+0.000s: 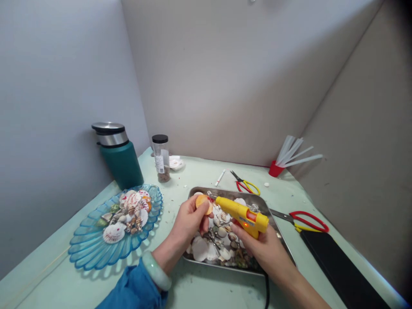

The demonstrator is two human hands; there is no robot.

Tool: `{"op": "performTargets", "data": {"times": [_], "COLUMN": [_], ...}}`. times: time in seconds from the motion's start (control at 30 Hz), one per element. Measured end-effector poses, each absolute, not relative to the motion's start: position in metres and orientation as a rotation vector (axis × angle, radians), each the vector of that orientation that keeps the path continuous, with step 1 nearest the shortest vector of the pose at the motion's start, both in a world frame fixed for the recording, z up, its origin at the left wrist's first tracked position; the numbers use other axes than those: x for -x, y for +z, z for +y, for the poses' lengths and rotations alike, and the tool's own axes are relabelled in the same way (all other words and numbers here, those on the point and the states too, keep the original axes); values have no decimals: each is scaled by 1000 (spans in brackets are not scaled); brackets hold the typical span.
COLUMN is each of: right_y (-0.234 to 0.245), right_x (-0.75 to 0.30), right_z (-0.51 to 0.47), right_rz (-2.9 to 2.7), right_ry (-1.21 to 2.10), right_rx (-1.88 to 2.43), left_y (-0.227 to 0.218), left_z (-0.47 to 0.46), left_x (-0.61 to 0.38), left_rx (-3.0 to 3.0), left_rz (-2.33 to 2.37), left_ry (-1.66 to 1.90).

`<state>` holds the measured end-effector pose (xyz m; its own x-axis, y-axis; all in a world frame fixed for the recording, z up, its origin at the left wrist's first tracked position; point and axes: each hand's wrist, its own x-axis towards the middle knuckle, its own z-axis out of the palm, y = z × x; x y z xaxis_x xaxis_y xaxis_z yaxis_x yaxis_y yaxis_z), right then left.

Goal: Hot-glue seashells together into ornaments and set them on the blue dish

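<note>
My left hand (189,221) is closed on a small orange scallop shell (202,201), pinched and held above a metal tray (285,246) of mixed seashells. My right hand (262,249) grips a yellow hot glue gun (244,214) with a red light on its side. The gun's nozzle points left and touches or nearly touches the orange shell. A black cord runs from the gun down toward the table's near edge.
A blue glass dish (88,249) with glued shells sits at the left. Behind it stand a teal flask (120,161) and a small jar (161,159). Two red-handled scissors (246,185) (305,221), a red cup of glue sticks (278,167) and a black object (337,270) lie to the right.
</note>
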<state>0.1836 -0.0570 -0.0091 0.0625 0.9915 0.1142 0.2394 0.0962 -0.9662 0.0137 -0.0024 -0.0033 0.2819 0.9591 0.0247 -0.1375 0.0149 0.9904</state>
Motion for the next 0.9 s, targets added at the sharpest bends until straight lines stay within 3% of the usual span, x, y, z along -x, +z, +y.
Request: {"op": "performTargets", "data": {"times": [0.9], "right_y": [-22], "right_x": [-186], "right_z": [-67], "right_rz": [-1817], "right_ry": [334], "right_rx": [1384], "left_y": [-6], "left_z": [-2], "left_x": [-15], "left_rx": [-1255], "left_rz": [922], "left_ry": [1038]}}
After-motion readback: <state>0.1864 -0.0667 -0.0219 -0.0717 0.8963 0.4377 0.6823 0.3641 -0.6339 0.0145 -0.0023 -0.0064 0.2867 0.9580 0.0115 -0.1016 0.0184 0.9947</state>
